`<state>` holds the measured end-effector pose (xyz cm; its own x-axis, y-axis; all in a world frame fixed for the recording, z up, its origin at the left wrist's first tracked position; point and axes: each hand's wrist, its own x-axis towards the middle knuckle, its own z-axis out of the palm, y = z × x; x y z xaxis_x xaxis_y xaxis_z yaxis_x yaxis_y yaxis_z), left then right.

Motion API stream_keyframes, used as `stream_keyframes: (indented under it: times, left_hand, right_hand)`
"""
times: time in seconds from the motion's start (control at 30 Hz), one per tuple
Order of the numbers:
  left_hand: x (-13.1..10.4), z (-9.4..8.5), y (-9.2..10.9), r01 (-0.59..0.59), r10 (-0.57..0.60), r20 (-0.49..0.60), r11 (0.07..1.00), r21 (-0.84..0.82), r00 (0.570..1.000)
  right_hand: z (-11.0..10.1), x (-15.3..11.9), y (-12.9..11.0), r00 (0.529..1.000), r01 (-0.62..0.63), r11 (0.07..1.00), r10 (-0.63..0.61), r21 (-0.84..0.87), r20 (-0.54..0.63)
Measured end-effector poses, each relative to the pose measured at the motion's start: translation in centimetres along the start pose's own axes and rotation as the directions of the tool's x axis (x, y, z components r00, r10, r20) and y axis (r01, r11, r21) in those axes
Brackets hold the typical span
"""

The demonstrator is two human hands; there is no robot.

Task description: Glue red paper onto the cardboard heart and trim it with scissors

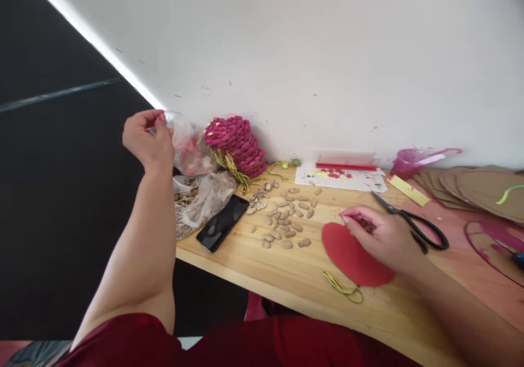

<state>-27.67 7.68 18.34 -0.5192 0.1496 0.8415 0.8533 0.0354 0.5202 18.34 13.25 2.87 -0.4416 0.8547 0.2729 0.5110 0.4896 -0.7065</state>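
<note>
At the far left, my left hand (149, 138) is raised with its fingers pinched on the top edge of a clear plastic bag (190, 146). Red and pale bits show inside that bag. Over a red paper disc (356, 260) rests my right hand (380, 236), its fingers curled and thumb pressed in; whatever they may hold is hidden. A yellow-green tassel cord (343, 288) lies by the disc's near edge. Loose peanuts (286, 220) are spread left of my right hand. Below my left hand, a second thin bag (208, 195) sits with peanuts or shells in it.
A black phone (223, 222) lies near the front edge. Magenta braided pieces (239, 143) are stacked against the wall. Star stickers (333, 174) lie on white paper (305, 179). Black scissors (409, 220), a pink cup (407, 162) and cardboard discs (483, 187) are at right.
</note>
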Motion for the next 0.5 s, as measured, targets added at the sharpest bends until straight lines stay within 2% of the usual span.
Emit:
stream_keyframes:
  times: [0.03,0.07,0.1,0.13,0.17,0.2,0.27,0.3,0.37,0.43,0.5]
  left_hand:
    - [-1.8,0.1,0.9,-0.041,0.043,0.053,0.999,-0.033,0.998]
    - [-3.8,0.3,1.8,-0.030,0.040,0.108,0.996,-0.088,0.993]
    - [-5.9,0.6,2.7,-0.006,0.021,0.115,0.991,-0.134,0.993]
    - [-8.0,1.1,3.5,0.006,0.046,0.308,0.986,-0.166,0.950]
    - [-10.1,1.7,4.0,0.017,0.072,0.439,0.981,-0.195,0.896]
    - [-12.0,2.4,4.3,0.011,0.114,0.573,0.977,-0.211,0.811]
    - [-15.0,4.1,4.3,-0.064,0.192,0.710,0.977,-0.203,0.678]
    - [-16.1,5.0,4.0,-0.099,0.211,0.776,0.977,-0.190,0.594]
    - [-17.6,6.7,3.5,-0.187,0.192,0.855,0.976,-0.114,0.482]
    - [-18.3,7.9,2.9,-0.266,0.160,0.898,0.963,-0.049,0.410]
    - [-18.7,8.7,2.6,-0.311,0.140,0.920,0.950,-0.021,0.366]
  right_hand:
    - [-0.1,0.1,0.1,1.000,-0.009,1.000,0.009,0.003,-0.011]
    - [-0.2,0.1,0.2,1.000,-0.013,1.000,0.013,0.014,-0.026]
    - [-0.2,0.2,0.3,0.999,-0.019,1.000,0.019,0.011,-0.041]
    - [-0.3,0.3,0.4,0.998,-0.032,0.999,0.032,-0.008,-0.053]
    - [-0.3,0.3,0.6,0.997,-0.046,0.999,0.044,-0.028,-0.064]
    - [-0.4,0.4,0.7,0.996,-0.060,0.997,0.056,-0.049,-0.075]
    - [-0.5,0.6,1.0,0.992,-0.078,0.995,0.070,-0.069,-0.104]
    - [-0.5,0.7,1.2,0.990,-0.080,0.995,0.071,-0.067,-0.122]
    - [-0.4,0.9,1.4,0.986,-0.082,0.995,0.073,-0.059,-0.151]
    - [-0.3,1.0,1.6,0.986,-0.088,0.995,0.079,-0.055,-0.147]
    - [-0.3,1.0,1.6,0.989,-0.091,0.994,0.084,-0.058,-0.118]
